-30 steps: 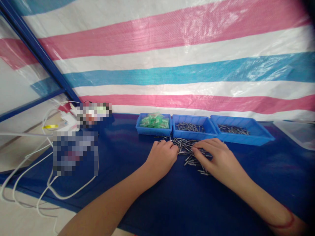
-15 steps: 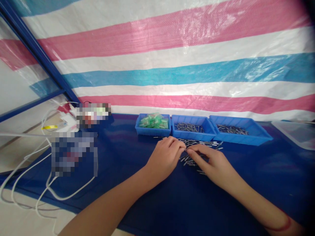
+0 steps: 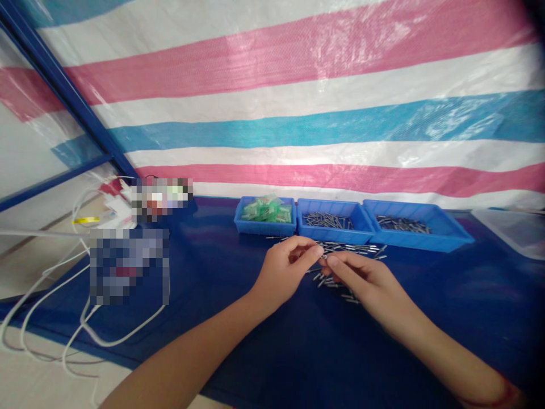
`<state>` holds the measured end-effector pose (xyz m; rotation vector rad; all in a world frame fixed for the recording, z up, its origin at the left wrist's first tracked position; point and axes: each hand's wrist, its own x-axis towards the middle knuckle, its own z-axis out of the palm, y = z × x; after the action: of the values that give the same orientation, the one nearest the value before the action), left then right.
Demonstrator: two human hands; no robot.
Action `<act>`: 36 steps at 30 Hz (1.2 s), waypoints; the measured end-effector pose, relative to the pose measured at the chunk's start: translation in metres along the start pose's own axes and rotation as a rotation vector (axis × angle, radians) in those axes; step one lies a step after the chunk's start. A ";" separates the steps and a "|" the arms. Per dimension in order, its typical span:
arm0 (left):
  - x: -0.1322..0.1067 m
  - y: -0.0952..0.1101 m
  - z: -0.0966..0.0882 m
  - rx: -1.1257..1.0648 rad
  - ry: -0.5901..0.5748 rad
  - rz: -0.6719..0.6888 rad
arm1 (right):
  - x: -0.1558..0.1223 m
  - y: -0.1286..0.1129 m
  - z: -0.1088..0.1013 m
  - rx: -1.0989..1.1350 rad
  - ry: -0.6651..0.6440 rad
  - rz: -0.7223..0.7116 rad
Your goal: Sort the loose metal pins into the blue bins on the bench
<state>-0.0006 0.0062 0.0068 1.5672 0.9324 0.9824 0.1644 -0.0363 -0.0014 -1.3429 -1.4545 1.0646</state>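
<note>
My left hand [image 3: 285,264] is closed in a pinch, thumb against the index finger. Facing it, with the fingertips almost touching, my right hand [image 3: 361,272] is pinched too. A small silvery blind rivet [image 3: 324,257], mostly covered by the fingers, shows between the two hands. Beneath and behind them, loose blind rivets [image 3: 353,248] lie scattered on the blue table [image 3: 332,352]. More rivets [image 3: 327,284] rest just under my right fingers.
Three blue bins stand in a row behind the hands: the left bin [image 3: 264,228] holds green packets [image 3: 267,211], the middle bin [image 3: 336,234] and right bin [image 3: 447,230] hold rivets. A clear plastic lid or tray [image 3: 511,233] sits far right. White cables [image 3: 123,342] run along the left.
My left thumb has come up into view and its fingers have shifted their pinch. The right hand has turned slightly, and a small silvery part now shows between the fingertips.
</note>
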 end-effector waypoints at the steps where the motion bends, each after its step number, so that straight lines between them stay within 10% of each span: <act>1: 0.000 0.000 0.000 -0.017 0.004 -0.002 | 0.000 0.001 0.000 0.018 -0.002 0.000; 16: 0.003 0.000 0.004 -0.109 -0.083 -0.085 | -0.005 0.002 -0.003 -0.065 0.247 -0.223; 22: -0.002 0.007 -0.002 0.383 -0.146 0.088 | 0.000 -0.001 -0.019 -0.389 0.314 -0.348; 28: -0.006 -0.002 -0.012 1.030 -0.220 0.327 | 0.021 0.013 -0.071 -0.673 0.664 -0.166; 36: -0.005 -0.003 -0.011 1.239 -0.346 0.299 | 0.036 0.043 -0.110 -1.039 0.710 -0.094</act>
<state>-0.0130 0.0065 0.0046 2.8508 1.1327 0.2021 0.2803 0.0060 -0.0124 -2.0206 -1.4836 -0.3620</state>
